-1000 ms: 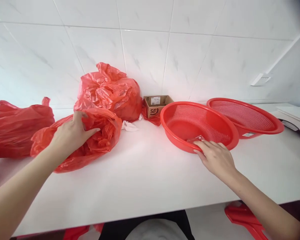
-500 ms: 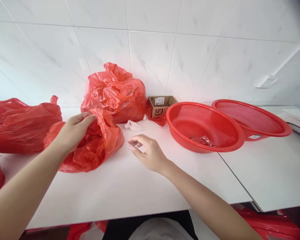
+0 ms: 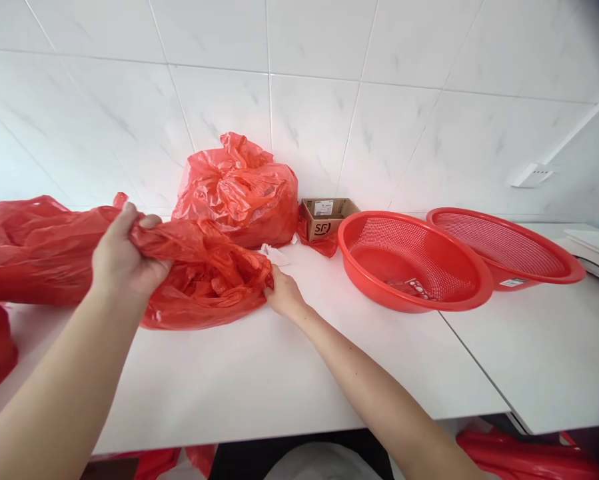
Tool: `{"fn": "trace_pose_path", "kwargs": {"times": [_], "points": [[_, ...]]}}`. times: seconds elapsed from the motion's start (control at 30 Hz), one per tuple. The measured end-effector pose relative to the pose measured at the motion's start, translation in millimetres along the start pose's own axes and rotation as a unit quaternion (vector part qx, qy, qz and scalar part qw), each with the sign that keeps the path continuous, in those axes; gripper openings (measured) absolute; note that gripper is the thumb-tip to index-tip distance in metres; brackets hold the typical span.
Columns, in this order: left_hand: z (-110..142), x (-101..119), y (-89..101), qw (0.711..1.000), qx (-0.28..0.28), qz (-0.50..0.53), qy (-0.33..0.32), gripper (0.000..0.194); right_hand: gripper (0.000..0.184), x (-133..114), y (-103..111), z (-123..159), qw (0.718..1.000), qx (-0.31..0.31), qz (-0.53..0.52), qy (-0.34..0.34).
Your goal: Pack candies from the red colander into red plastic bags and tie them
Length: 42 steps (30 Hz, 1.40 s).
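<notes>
A crumpled red plastic bag (image 3: 204, 280) lies on the white counter (image 3: 289, 373) in front of me. My left hand (image 3: 122, 257) is closed on its upper left edge and holds that edge lifted. My right hand (image 3: 283, 293) grips the bag's right end, low against the counter. A fuller red bag (image 3: 242, 190) stands behind it by the tiled wall. Another red bag (image 3: 34, 247) lies at the far left. To the right sits a red mesh basket (image 3: 414, 260) with a small packet (image 3: 412, 287) inside.
A second red basket (image 3: 504, 243) sits behind the first. A small open cardboard box (image 3: 326, 217) stands by the wall, with a scrap of white paper (image 3: 276, 253) near it. A seam in the counter runs at the right. Red plastic shows below the counter edge.
My right hand left the basket, crossed leftwards and took hold of the bag's right end. My left hand closed on the bag's edge and raised it. The packet stayed in the basket.
</notes>
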<state>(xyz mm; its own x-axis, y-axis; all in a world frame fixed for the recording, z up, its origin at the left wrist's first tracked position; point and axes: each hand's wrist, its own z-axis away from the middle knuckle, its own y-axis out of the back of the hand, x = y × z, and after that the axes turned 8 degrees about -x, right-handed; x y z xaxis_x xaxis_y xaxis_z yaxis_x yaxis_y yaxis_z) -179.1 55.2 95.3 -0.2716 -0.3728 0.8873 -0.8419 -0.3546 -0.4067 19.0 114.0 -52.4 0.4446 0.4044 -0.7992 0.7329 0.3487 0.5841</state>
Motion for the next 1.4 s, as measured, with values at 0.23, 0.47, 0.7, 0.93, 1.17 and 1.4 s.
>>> {"fn": "trace_pose_path", "kwargs": {"times": [0.23, 0.47, 0.7, 0.93, 1.17, 1.4], "points": [[5, 19, -5.7, 0.965, -0.004, 0.258, -0.053, 0.039, 0.048, -29, -14, -28, 0.987, 0.117, -0.106, 0.008], [52, -11, -35.1, 0.964, -0.066, 0.259, -0.006, 0.043, 0.017, -67, 48, 20, 0.935, 0.266, -0.226, 0.067], [114, -68, -67.4, 0.948, -0.17, 0.24, 0.121, 0.025, 0.02, -62, 57, 105, 0.981, 0.131, -0.066, 0.123], [121, -76, -25.6, 0.963, -0.147, 0.072, 0.213, 0.04, 0.04, 15, 106, 145, 0.971, 0.193, -0.128, -0.057], [113, -86, 25.5, 0.818, -0.318, -0.476, 0.049, 0.046, 0.041, 21, 166, 195, 0.987, 0.092, -0.024, -0.131], [155, -122, -34.8, 0.713, -0.401, -0.552, -0.159, 0.033, 0.039, 8, 149, 188, 0.988, 0.107, 0.014, -0.107]]}}
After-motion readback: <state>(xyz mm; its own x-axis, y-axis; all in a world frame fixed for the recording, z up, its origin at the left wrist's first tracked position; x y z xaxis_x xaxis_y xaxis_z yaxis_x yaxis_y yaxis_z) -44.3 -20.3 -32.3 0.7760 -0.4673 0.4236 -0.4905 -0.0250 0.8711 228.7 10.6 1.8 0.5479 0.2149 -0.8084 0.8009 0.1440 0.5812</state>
